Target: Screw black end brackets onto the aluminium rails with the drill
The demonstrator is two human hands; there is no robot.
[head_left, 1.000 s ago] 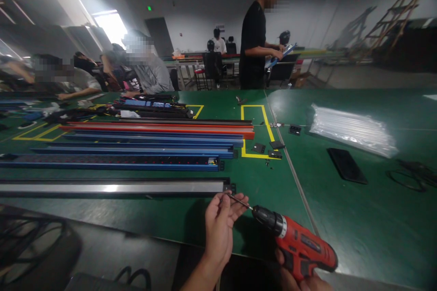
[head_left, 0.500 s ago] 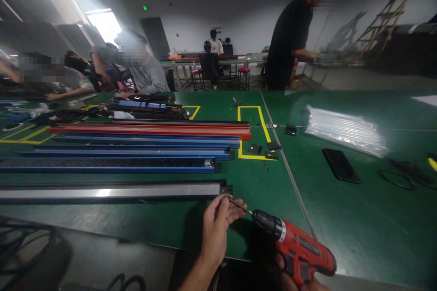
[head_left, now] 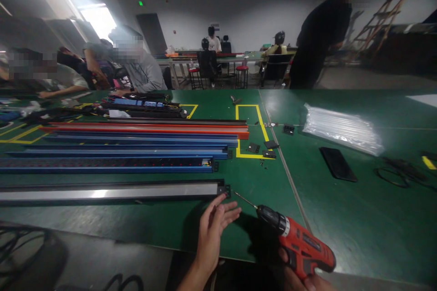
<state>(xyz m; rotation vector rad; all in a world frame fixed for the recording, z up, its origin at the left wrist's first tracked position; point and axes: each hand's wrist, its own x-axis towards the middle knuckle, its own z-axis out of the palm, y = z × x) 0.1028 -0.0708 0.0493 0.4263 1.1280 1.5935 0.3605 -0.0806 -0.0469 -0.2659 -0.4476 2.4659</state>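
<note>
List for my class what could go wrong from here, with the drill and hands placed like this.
1. The thin bit of the red drill, held in the right hand, points close past the spread fingers of the left hand; a slip might hurt them.
2. No clamp shows on the visible part of the silver-faced bar, so it could shift if pushed.

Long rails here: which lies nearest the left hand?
The frontmost, silver-faced rail, its end by the left hand; blue rails and orange rail lie farther back.
</note>
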